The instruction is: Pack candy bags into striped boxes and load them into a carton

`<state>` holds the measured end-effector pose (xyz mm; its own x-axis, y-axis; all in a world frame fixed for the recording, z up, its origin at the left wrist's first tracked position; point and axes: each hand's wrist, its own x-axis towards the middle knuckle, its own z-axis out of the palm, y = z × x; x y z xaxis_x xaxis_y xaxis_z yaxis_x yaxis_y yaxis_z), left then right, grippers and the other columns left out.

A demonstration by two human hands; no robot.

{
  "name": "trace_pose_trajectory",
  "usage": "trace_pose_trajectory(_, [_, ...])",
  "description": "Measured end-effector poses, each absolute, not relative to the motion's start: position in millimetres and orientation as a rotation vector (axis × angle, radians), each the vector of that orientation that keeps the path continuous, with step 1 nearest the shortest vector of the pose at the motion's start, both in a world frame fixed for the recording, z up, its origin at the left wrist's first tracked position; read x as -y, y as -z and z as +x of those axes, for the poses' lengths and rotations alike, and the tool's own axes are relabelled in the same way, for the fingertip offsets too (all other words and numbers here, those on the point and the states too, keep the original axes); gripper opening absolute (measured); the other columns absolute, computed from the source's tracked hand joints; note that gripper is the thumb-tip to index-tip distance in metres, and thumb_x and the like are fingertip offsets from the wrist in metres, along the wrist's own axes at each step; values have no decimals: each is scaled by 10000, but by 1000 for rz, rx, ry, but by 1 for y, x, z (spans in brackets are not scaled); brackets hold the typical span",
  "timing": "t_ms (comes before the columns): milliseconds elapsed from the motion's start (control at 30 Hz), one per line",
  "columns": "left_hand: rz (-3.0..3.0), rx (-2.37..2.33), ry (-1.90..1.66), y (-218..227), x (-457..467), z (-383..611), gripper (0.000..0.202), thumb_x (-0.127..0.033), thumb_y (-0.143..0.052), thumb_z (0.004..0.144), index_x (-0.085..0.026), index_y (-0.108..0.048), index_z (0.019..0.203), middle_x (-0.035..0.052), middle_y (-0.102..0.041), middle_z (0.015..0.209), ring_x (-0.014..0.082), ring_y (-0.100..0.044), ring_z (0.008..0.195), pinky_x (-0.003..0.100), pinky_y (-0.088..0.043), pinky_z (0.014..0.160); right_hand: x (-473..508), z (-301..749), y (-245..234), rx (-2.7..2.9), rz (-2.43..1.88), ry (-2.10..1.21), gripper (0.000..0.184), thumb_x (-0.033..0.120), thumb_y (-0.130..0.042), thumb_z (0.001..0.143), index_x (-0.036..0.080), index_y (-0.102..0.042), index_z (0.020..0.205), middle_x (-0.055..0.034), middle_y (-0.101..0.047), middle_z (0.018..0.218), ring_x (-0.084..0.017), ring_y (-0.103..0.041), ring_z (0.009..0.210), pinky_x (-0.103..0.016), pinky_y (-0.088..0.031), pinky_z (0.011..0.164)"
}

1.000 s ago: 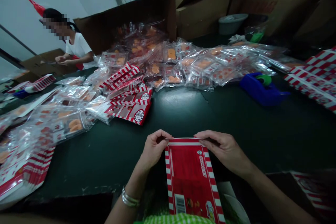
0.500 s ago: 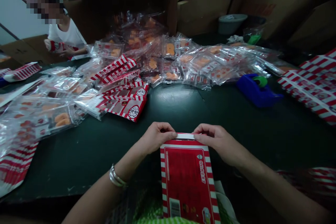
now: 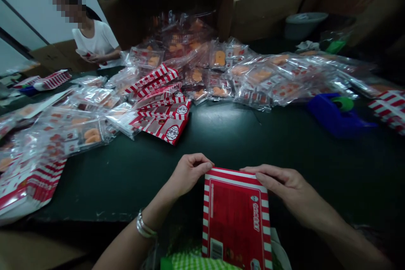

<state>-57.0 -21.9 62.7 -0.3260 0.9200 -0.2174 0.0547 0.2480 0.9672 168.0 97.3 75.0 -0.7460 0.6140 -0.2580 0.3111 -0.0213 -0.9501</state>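
A red box with striped red-and-white edges (image 3: pixel 234 219) stands close to my body, its printed back with a barcode facing me. My left hand (image 3: pixel 191 175) pinches the box's top left corner between thumb and fingers. At the top right corner, my right hand (image 3: pixel 281 185) grips the edge, thumb on the near face and fingers behind. The top edge looks folded over, with no white flap showing. The box's lower end is hidden by green checked cloth (image 3: pixel 202 261).
Clear plastic packets (image 3: pixel 218 59) with orange pieces are heaped across the dark table (image 3: pixel 152 185). Flat striped boxes (image 3: pixel 161 114) lie on them. A blue tape dispenser (image 3: pixel 335 114) stands right, more striped boxes (image 3: pixel 34 185) left. Another person (image 3: pixel 95 42) is at the far left.
The white flap at the box's top has gone down out of sight, leaving a striped edge. My right hand has shifted right to the corner. The whole view has swung left.
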Motion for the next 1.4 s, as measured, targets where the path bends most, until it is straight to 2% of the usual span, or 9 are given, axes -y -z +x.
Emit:
trace_pose_trajectory(200, [1086,-1790,-1152,-61,34,-52,233,-342,-585,839,-160,-728,816,45,-741,804,176,-659,753,269,-509,712,-95,181,-78,2291,-843,-1654,381,477,-543,900,282,-679,1199,-36,-628,1305,-252,-555,1226,-409,-390,1092])
trace_pose_trajectory(400, [1397,-1933,-1193,-38,56,-28,361,-282,-527,881,-157,-640,1201,133,-662,1244,247,-617,1140,377,-456,1009,-88,192,-47,2182,-983,-1566,404,488,-514,905,242,-697,1168,-68,-661,1253,-259,-585,1188,-427,-431,1058])
trace_pose_trajectory(567, [873,-1610,-1248,-46,40,-39,265,-391,-563,868,-167,-682,946,73,-722,907,204,-667,843,315,-531,794,-91,186,-42,2067,-969,-1647,388,510,-578,858,264,-725,1119,-65,-675,1228,-284,-593,1175,-454,-424,1060])
trace_pose_trajectory(733, [884,-1717,-1261,-38,27,-35,256,-404,-660,783,-169,-724,860,51,-691,833,204,-629,821,281,-495,774,-103,197,-41,2022,-953,-1748,370,494,-588,853,243,-739,1079,-66,-709,1159,-267,-644,1090,-440,-474,1001])
trace_pose_trajectory(833, [779,-1727,-1233,-26,24,-37,314,-489,-695,735,-187,-721,818,48,-688,854,228,-626,844,281,-508,734,-154,219,-44,1846,-1245,-1308,442,508,-641,779,204,-717,1092,-86,-725,1087,-279,-669,1012,-437,-526,913])
trace_pose_trajectory(933, [676,-1695,-1219,-20,19,-42,371,-543,-736,669,-197,-708,797,55,-703,950,254,-627,907,288,-526,726,-229,247,-52,1525,-1532,-733,720,468,-634,766,126,-467,1378,-182,-457,1443,-335,-396,1345,-506,-323,1098])
trace_pose_trajectory(1000, [646,-1684,-1228,-20,16,-41,393,-560,-745,646,-198,-702,794,52,-706,939,256,-627,904,286,-530,712,-271,259,-55,1454,-1613,-586,961,384,-725,674,56,-284,1463,-247,-330,1504,-352,-316,1388,-489,-273,1123])
trace_pose_trajectory(1167, [611,-1688,-1304,-23,15,-35,399,-570,-744,630,-199,-676,760,46,-702,959,248,-624,886,281,-523,694,-281,258,-45,1518,-1708,-541,830,324,-704,668,52,-382,1384,-250,-590,1268,-381,-567,1167,-511,-374,1030])
trace_pose_trajectory(1400, [747,-1648,-1217,-29,7,-35,408,-568,-735,652,-180,-680,763,53,-687,892,227,-622,825,273,-514,679,-241,200,-27,1752,-1583,-607,732,400,-718,699,180,-428,1334,-142,-656,1185,-311,-637,1062,-408,-449,955])
